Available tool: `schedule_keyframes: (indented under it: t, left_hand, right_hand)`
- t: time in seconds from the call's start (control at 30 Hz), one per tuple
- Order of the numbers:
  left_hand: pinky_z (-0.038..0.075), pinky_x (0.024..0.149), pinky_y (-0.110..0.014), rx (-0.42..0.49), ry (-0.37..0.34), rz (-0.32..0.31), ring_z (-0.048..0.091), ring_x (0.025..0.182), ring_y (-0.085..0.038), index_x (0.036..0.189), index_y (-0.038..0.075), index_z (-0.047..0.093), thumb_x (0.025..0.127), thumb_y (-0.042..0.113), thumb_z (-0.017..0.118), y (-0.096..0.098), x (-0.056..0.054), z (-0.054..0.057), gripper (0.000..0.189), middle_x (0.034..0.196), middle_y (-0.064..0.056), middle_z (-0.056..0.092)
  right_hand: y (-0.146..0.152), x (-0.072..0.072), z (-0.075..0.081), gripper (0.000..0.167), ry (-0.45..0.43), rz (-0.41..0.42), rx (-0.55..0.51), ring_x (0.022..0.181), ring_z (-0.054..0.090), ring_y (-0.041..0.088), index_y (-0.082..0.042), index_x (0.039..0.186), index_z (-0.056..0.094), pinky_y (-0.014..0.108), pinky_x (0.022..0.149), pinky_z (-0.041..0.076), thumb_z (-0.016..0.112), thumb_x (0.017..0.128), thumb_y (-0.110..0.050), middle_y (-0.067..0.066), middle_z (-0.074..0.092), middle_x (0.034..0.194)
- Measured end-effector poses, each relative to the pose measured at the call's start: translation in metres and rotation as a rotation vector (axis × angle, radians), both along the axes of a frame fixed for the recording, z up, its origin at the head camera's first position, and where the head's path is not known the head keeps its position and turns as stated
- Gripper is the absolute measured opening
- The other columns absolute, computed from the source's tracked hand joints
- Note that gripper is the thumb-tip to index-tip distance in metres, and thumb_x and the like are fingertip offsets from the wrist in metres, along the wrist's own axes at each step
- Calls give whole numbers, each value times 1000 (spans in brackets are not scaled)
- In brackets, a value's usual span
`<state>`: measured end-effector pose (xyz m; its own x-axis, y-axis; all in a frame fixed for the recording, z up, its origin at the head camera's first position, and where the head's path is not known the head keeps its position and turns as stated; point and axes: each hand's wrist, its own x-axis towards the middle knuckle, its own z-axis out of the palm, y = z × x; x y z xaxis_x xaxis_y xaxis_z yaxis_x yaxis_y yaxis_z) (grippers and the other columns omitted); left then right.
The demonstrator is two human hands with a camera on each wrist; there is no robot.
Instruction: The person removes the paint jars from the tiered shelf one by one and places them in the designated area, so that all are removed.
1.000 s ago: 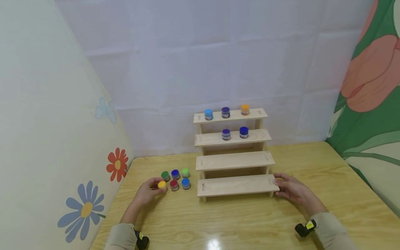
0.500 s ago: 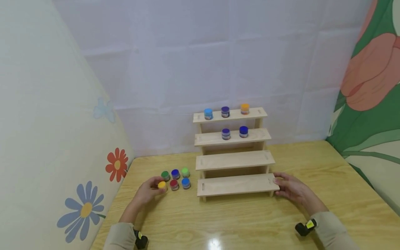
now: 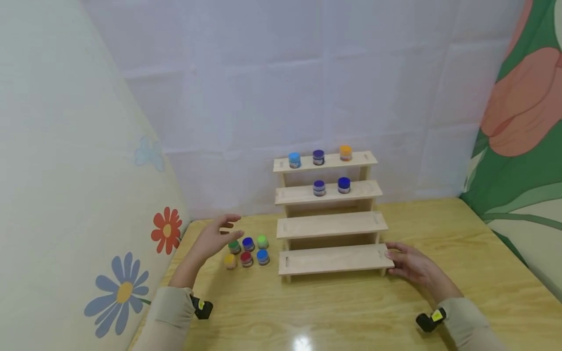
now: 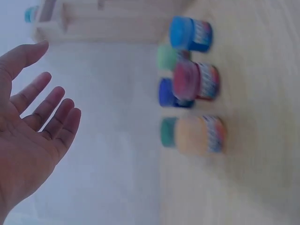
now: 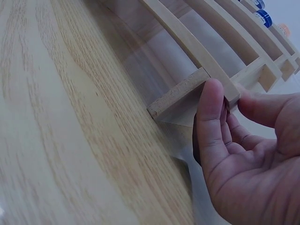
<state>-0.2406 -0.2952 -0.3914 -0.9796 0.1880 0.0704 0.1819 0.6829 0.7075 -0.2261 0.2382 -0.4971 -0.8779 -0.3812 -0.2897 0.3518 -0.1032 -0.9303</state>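
Observation:
My left hand [image 3: 215,237] hovers over the small paint jars on the table, fingers spread and holding nothing; the left wrist view shows its palm apart from every jar. Below it stand a yellow jar [image 3: 230,262], a red jar [image 3: 246,259], a light blue jar [image 3: 262,257], a green jar [image 3: 234,247], a dark blue jar [image 3: 248,244] and a light green jar [image 3: 262,241], in two rows. At the right, my right hand [image 3: 411,264] pinches the end of the lowest step of a wooden tiered shelf [image 3: 333,261] between thumb and fingers.
On the shelf's top step sit a light blue jar [image 3: 294,160], a purple jar [image 3: 318,157] and an orange jar [image 3: 345,152]. Its second step bears a purple jar [image 3: 319,188] and a dark blue jar [image 3: 344,185]. A white cloth [image 3: 246,107] hangs behind.
My left hand has let go of the yellow jar and risen away from it, up and slightly forward. The yellow jar stays in the front row. My right hand keeps its grip on the shelf.

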Motion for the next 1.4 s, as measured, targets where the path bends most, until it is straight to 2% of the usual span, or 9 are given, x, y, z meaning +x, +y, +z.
schedule_keyframes:
  t: [0.13, 0.27, 0.63, 0.87, 1.07, 1.2, 1.4]
  left_hand:
    - [44, 109, -56, 15, 23, -55, 48, 134, -39, 145, 10, 51, 96, 37, 70, 22, -8, 19, 59, 148, -17, 50]
    - [44, 110, -55, 12, 41, -86, 47, 135, -39, 146, 11, 51, 97, 35, 70, 44, -16, 33, 58, 150, -16, 48]
    - [45, 110, -52, 8, 103, -174, 49, 134, -35, 145, 6, 52, 96, 26, 71, 96, -37, 54, 56, 147, -14, 50]
    - [48, 107, -49, -37, 146, -235, 53, 130, -35, 141, 6, 55, 97, 25, 70, 127, -47, 61, 51, 143, -14, 55]
    - [47, 109, -47, -46, 130, -274, 53, 131, -35, 142, 3, 54, 96, 23, 70, 149, -56, 64, 52, 144, -14, 56]
    - [46, 110, -47, -45, 112, -277, 51, 133, -36, 143, 2, 52, 96, 24, 71, 162, -60, 64, 55, 145, -15, 54]
    - [45, 111, -47, -9, 77, -233, 48, 136, -37, 146, 3, 48, 97, 26, 70, 176, -66, 57, 59, 149, -16, 51]
  right_hand:
    - [0, 0, -2, 59, -7, -4, -8, 91, 67, 13, 5, 151, 26, 26, 74, 60, 56, 104, -13, 1, 67, 104]
    - [0, 0, -3, 58, -15, -5, -12, 91, 67, 13, 4, 151, 27, 26, 74, 60, 57, 104, -13, 2, 67, 105]
    - [-1, 0, 1, 66, 0, 3, 8, 90, 67, 12, 7, 154, 17, 25, 73, 59, 55, 105, -13, 1, 67, 105]
    - [0, 0, 3, 67, -4, -11, 6, 90, 67, 13, 7, 155, 17, 26, 73, 60, 56, 104, -13, 2, 67, 106]
    - [1, 0, 1, 65, -5, -10, 0, 91, 67, 13, 7, 154, 19, 26, 74, 60, 56, 104, -13, 1, 67, 106]
    - [2, 0, 0, 65, -3, -9, 0, 91, 67, 13, 7, 154, 18, 26, 73, 60, 56, 104, -12, 2, 67, 106]
    - [2, -1, -3, 63, -1, -15, -8, 89, 67, 13, 7, 153, 22, 25, 73, 60, 56, 104, -12, 2, 67, 104]
